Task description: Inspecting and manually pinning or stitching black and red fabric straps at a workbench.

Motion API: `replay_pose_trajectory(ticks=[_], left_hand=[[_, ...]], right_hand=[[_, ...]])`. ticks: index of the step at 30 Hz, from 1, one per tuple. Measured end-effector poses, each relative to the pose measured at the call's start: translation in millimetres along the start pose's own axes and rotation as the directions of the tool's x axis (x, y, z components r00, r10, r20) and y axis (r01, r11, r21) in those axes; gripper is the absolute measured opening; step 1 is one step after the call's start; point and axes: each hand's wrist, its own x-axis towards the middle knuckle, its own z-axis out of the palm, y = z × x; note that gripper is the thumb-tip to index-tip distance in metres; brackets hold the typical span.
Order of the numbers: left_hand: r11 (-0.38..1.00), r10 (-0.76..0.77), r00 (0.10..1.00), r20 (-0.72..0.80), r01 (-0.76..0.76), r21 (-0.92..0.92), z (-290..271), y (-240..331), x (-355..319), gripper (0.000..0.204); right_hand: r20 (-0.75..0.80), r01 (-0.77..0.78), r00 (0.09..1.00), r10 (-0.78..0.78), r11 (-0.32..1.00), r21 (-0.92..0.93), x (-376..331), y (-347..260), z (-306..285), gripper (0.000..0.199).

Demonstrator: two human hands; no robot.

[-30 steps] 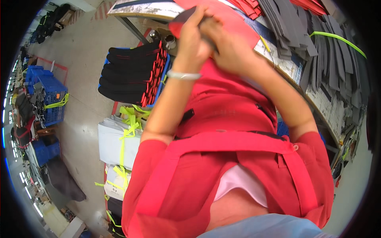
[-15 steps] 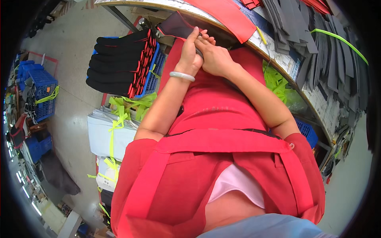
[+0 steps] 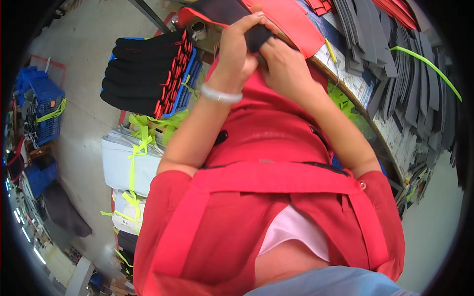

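A black fabric piece with a red edge [image 3: 217, 11] is held up in front of my apron, near the table's edge. My left hand [image 3: 238, 49] is closed round it, thumb on top, with a pale bangle on the wrist. Close beside it, my right hand [image 3: 288, 66] grips the near end of the same piece with bent fingers. The part of the fabric inside my hands is hidden. A flat red piece [image 3: 284, 22] lies on the table just beyond my hands.
Stacked black pieces with red edges [image 3: 140, 74] fill a blue crate at the left. Below it stand white bundles [image 3: 129, 160] tied with yellow-green strips. On the table [image 3: 392, 140] lie a yellow tool [image 3: 331, 50] and grey strips [image 3: 414, 74]. A metal mug [image 3: 199, 30] stands near the crate.
Both hands have risen, carrying the black piece up and over the table edge. My right fingers, earlier laid across my left hand, now pinch the fabric's near end.
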Motion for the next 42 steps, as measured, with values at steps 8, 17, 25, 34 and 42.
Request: replay_pose_trajectory(ticks=[8,17,25,34,42], left_hand=[[0.848,-0.373,0.927,-0.042,0.322,-0.420,-120.8,-50.7,5.3,0.022],[0.920,-0.331,0.929,-0.168,0.278,-0.275,-132.0,-48.2,10.6,0.025],[0.928,-0.349,0.903,-0.251,0.297,-0.224,-145.2,-43.8,14.2,0.017],[0.974,-0.227,0.924,-0.309,0.214,-0.076,-132.7,-47.3,9.3,0.018],[0.968,-0.242,0.929,-0.280,0.212,-0.134,-137.5,-40.5,15.8,0.033]], right_hand=[[0.254,-0.161,0.958,0.129,0.981,0.109,-44.1,15.8,56.1,0.045],[0.298,-0.169,0.947,0.119,0.974,0.148,-26.4,35.9,81.8,0.041],[0.466,-0.199,0.870,0.164,0.980,0.027,-4.7,34.4,106.8,0.036],[0.417,-0.257,0.887,0.196,0.962,0.095,10.0,34.9,102.9,0.051],[0.635,-0.179,0.744,0.207,0.978,-0.109,24.7,35.6,101.1,0.034]])
